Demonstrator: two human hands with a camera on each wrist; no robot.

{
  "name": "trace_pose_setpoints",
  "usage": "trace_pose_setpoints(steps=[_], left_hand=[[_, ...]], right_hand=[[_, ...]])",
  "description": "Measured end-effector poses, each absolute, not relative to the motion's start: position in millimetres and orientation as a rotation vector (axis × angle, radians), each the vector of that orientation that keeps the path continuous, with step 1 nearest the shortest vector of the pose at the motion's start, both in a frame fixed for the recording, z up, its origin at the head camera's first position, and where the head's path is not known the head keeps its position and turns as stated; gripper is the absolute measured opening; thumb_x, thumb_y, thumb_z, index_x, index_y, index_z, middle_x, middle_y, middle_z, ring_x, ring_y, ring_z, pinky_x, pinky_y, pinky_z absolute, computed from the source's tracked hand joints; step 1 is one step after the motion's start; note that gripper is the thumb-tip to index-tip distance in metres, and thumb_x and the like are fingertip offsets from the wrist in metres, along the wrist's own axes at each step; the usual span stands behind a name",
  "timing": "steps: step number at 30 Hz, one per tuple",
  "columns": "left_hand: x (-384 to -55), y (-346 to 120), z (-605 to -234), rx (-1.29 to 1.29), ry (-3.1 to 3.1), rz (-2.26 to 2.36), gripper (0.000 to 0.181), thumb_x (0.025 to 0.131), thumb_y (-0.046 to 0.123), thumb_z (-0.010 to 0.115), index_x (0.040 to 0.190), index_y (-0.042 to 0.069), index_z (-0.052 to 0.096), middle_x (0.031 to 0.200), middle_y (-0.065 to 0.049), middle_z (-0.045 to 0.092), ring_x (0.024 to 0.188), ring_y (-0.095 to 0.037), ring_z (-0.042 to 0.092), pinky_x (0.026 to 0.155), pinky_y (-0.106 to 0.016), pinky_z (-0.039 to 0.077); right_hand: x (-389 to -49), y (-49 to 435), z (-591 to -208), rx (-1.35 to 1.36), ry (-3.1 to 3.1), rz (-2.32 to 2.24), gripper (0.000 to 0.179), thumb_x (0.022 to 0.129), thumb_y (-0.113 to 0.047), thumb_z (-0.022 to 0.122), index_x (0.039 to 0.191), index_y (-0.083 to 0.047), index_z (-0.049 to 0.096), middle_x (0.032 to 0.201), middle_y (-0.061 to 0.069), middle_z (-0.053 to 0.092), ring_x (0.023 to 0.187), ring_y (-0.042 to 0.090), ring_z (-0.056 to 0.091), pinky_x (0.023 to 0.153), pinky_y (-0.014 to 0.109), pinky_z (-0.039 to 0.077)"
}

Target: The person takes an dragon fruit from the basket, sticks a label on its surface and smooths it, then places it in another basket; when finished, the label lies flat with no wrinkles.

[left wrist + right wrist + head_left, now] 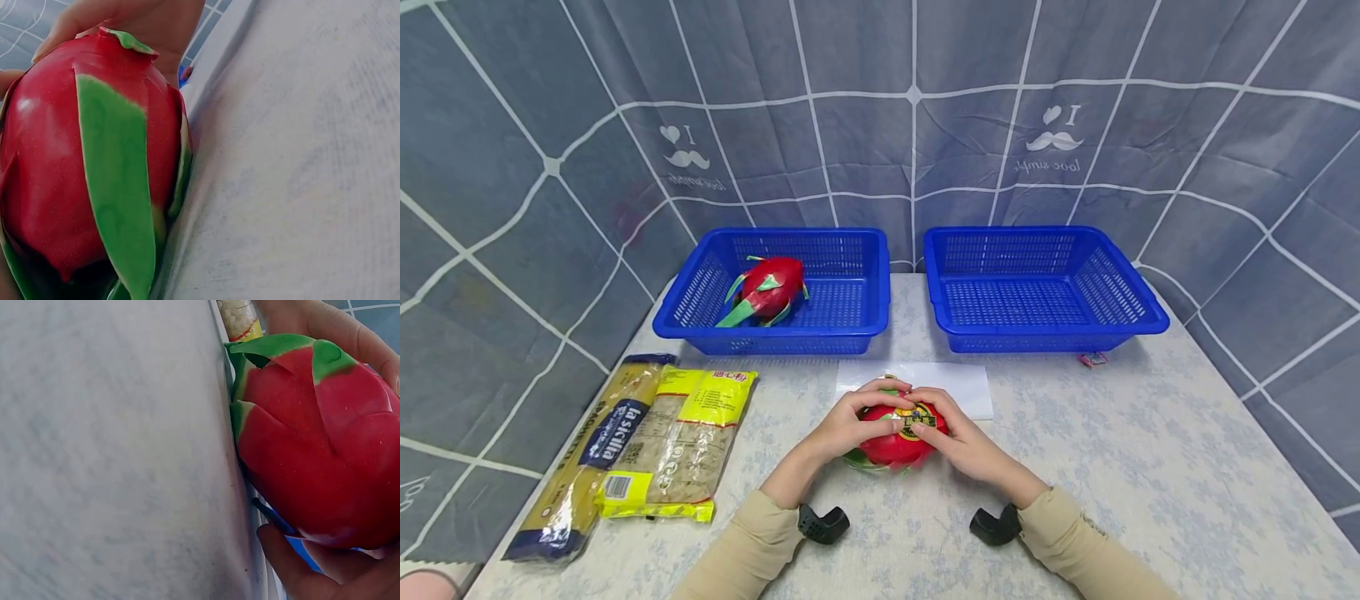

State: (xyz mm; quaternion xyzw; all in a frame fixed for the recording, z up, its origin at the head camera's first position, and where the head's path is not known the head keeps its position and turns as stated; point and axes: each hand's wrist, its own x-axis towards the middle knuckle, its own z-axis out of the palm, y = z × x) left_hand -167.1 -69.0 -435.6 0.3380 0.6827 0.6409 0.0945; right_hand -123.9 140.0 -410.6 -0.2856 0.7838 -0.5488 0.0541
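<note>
Dragon fruit [895,452] sits near-centre in head view, left hand [854,422] and right hand [961,432] curled round it, blue baskets [778,332] far left and right. Left wrist view shows its green leaf [119,169]; right wrist, fingers [284,559] against its skin.

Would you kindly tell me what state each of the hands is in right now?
Left hand: closed around one side of the stickered dragon fruit.
Right hand: closed around the other side of the same fruit.
</note>
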Motion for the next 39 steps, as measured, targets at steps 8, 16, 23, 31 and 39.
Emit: trace_pose_setpoints(steps=[8, 16, 23, 31, 39], left_hand=[[-167, -69, -436, 0.985, 2.049, 1.918, 0.026, 0.081, -0.001, 0.067, 0.107, -0.006, 0.067, 0.125, -0.016, 0.054, 0.125, -0.03, 0.04, 0.095, -0.033, 0.043], [-166, -68, -439, 0.949, 1.995, 2.031, 0.02, 0.076, -0.009, 0.07, 0.096, -0.013, 0.068, 0.12, -0.024, 0.057, 0.12, -0.035, 0.046, 0.091, -0.028, 0.046], [-165, -68, -432, 0.852, 1.93, 1.995, 0.018, 0.081, -0.004, 0.066, 0.096, -0.013, 0.067, 0.124, -0.021, 0.056, 0.121, -0.03, 0.045, 0.09, -0.029, 0.045], [-163, -69, -428, 0.826, 1.928, 1.943, 0.019, 0.082, -0.001, 0.065, 0.096, -0.013, 0.067, 0.126, -0.02, 0.055, 0.123, -0.03, 0.043, 0.088, -0.029, 0.046], [-165, -69, -432, 0.938, 1.958, 1.936, 0.02, 0.078, -0.001, 0.07, 0.095, -0.011, 0.069, 0.123, -0.02, 0.056, 0.121, -0.033, 0.044, 0.089, -0.029, 0.046]], right_hand=[[-130, 144, -424, -0.863, 2.359, -1.714, 0.033, 0.095, -0.004, 0.053, 0.128, -0.007, 0.048, 0.138, 0.013, 0.04, 0.13, 0.03, 0.035, 0.102, 0.029, 0.036], [-141, 151, -444, -0.815, 2.239, -1.859, 0.03, 0.089, -0.004, 0.063, 0.118, -0.007, 0.058, 0.139, 0.014, 0.044, 0.128, 0.034, 0.039, 0.094, 0.028, 0.044], [-145, 159, -441, -0.727, 2.119, -1.938, 0.022, 0.082, -0.005, 0.071, 0.1, 0.003, 0.062, 0.137, 0.019, 0.047, 0.128, 0.037, 0.038, 0.099, 0.029, 0.037], [-148, 167, -439, -0.849, 1.961, -1.823, 0.018, 0.09, -0.004, 0.06, 0.107, -0.002, 0.055, 0.145, 0.018, 0.032, 0.134, 0.039, 0.027, 0.099, 0.03, 0.037], [-149, 167, -438, -0.854, 1.993, -1.861, 0.026, 0.081, -0.002, 0.071, 0.106, 0.003, 0.062, 0.139, 0.021, 0.04, 0.124, 0.039, 0.042, 0.089, 0.034, 0.048]])
